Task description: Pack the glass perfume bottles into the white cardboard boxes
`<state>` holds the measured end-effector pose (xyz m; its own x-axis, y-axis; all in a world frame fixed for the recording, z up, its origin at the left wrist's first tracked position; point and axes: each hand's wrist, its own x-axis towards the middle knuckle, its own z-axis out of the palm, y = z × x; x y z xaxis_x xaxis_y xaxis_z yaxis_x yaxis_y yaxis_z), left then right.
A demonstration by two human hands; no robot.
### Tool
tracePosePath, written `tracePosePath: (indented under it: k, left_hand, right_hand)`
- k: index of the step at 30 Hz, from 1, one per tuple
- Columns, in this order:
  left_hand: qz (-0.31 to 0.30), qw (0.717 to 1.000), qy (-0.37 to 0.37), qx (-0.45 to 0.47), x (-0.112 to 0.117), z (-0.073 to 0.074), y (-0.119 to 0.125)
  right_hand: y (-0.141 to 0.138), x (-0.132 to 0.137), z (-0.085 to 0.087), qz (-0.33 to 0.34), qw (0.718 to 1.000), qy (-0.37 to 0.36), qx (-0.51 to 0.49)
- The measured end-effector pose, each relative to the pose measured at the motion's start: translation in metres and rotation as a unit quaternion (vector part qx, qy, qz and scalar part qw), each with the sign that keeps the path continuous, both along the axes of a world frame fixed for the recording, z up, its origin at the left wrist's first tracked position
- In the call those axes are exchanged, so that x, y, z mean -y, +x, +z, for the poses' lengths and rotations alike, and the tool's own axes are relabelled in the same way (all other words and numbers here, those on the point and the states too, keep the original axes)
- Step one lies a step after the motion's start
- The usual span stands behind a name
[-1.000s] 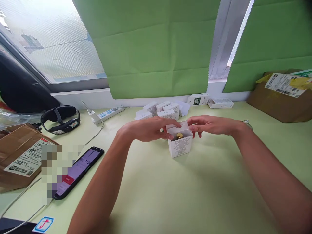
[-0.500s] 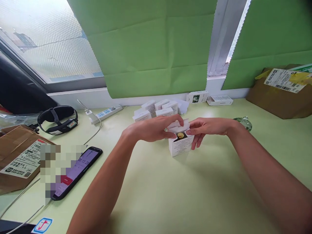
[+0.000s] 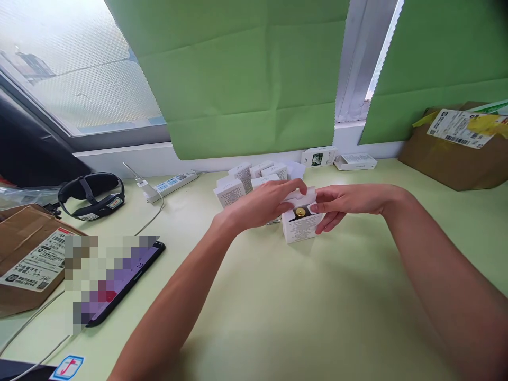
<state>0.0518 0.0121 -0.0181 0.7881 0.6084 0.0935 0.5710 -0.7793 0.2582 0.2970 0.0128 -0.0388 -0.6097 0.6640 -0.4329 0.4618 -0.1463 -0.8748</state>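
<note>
A small white printed carton [image 3: 304, 230] stands on the table with its top open. Inside it shows a round gold-coloured top [image 3: 300, 212] on something dark. My left hand [image 3: 268, 203] reaches over from the left, thumb and fingers closed on the carton's raised lid flap [image 3: 305, 197]. From the right side my right hand [image 3: 345, 200] grips the carton, thumb at the side flap by the opening and the other fingers along the outer wall. A small shiny object [image 3: 273, 221] lies just left of the carton, mostly hidden by my left hand.
Several white cartons [image 3: 230, 193] stand behind my left hand. Two more, one a flat carton [image 3: 356, 162], lie by the wall. A brown cardboard box [image 3: 448, 164] is at back right. At left are a phone [image 3: 130, 286], a head strap [image 3: 93, 203], a power strip [image 3: 177, 184] and another cardboard box [image 3: 34, 259].
The carton and both hands have shifted slightly right and up in view. My left fingers have moved across the lid flap, which leans a little more over the opening.
</note>
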Motion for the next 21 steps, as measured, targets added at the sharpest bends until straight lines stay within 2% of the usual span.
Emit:
tracePosePath:
  k: [6,11,18,21]
  left_hand:
    - [-0.009,0.999,-0.045,-0.028,-0.001,-0.002,-0.002]
    - [-0.027,0.999,-0.039,-0.010,-0.005,-0.004,-0.004]
    - [-0.051,0.995,-0.079,0.035,-0.004,0.004,-0.006]
    - [-0.036,0.992,-0.097,0.071,-0.004,0.005,-0.007]
  right_hand:
    - [0.005,-0.001,0.004,0.032,0.998,0.041,0.023]
    - [0.006,0.002,0.011,0.001,0.996,0.091,0.015]
    - [0.003,-0.001,0.007,0.037,0.995,0.085,0.030]
    - [0.002,-0.004,0.004,0.040,0.994,0.091,0.037]
